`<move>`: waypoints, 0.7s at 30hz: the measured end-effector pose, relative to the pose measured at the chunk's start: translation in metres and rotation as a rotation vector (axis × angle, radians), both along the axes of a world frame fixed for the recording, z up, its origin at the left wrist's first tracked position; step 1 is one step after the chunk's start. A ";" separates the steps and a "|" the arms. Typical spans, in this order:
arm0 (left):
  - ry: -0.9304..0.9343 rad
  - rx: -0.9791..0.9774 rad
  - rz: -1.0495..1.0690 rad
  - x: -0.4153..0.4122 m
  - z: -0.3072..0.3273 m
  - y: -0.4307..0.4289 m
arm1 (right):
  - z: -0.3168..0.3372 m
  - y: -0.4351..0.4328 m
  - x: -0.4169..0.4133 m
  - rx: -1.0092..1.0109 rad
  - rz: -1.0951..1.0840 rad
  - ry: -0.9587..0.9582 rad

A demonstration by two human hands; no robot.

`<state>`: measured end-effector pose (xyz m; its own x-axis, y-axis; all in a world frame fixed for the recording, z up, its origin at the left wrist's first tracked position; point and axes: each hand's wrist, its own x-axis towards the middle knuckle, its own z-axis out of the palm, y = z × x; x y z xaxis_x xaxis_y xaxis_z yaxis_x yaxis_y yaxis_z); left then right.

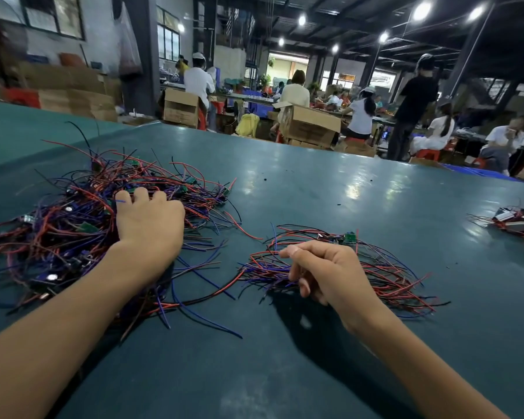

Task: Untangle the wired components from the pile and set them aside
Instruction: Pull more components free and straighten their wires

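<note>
1. A large pile (67, 225) of red, black and blue wired components lies on the left of the teal counter (345, 192).
2. The left hand (149, 222) lies on the pile, fingers curled down into the wires; whether it grips any cannot be told.
3. The right hand (324, 273) curls its fingers round strands of a smaller bundle (390, 276), which lies near the pile on its right.
4. A third cluster (518, 222) lies at the counter's far right edge.

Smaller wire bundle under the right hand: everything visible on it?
The smaller wire bundle is a loose, flattish heap of thin red, black and blue-purple insulated wires, ends splaying right. A small green circuit board sits at its far edge. It lies on the teal table, right of the big tangled pile. The right hand rests on its left part, fingers curled into the wires.
</note>
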<state>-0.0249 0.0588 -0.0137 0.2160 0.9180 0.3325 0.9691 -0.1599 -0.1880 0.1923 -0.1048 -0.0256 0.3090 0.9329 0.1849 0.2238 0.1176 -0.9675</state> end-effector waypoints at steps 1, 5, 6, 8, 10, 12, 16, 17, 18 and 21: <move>-0.013 0.020 -0.005 -0.001 0.002 0.001 | -0.001 0.000 -0.002 -0.025 0.013 -0.003; -0.079 0.084 -0.083 -0.005 0.004 0.004 | -0.004 -0.001 -0.011 -0.099 0.048 -0.069; -0.104 0.108 -0.124 -0.006 0.003 0.003 | -0.005 -0.002 -0.013 -0.118 0.056 -0.074; -0.135 0.178 -0.204 -0.006 0.004 0.001 | -0.004 -0.004 -0.016 -0.146 0.077 -0.068; -0.166 0.252 -0.280 -0.006 0.006 -0.002 | -0.003 -0.006 -0.019 -0.164 0.093 -0.072; -0.226 0.298 -0.357 -0.005 0.007 -0.004 | -0.002 -0.006 -0.020 -0.176 0.105 -0.066; -0.322 0.297 -0.526 0.001 0.006 -0.009 | -0.003 -0.006 -0.022 -0.185 0.123 -0.051; -0.331 0.295 -0.576 0.003 0.005 -0.012 | -0.003 -0.006 -0.023 -0.186 0.126 -0.054; -0.337 0.297 -0.625 0.006 0.004 -0.014 | -0.003 -0.005 -0.024 -0.185 0.128 -0.059; -0.326 0.326 -0.734 0.011 0.002 -0.019 | -0.004 -0.004 -0.024 -0.166 0.136 -0.063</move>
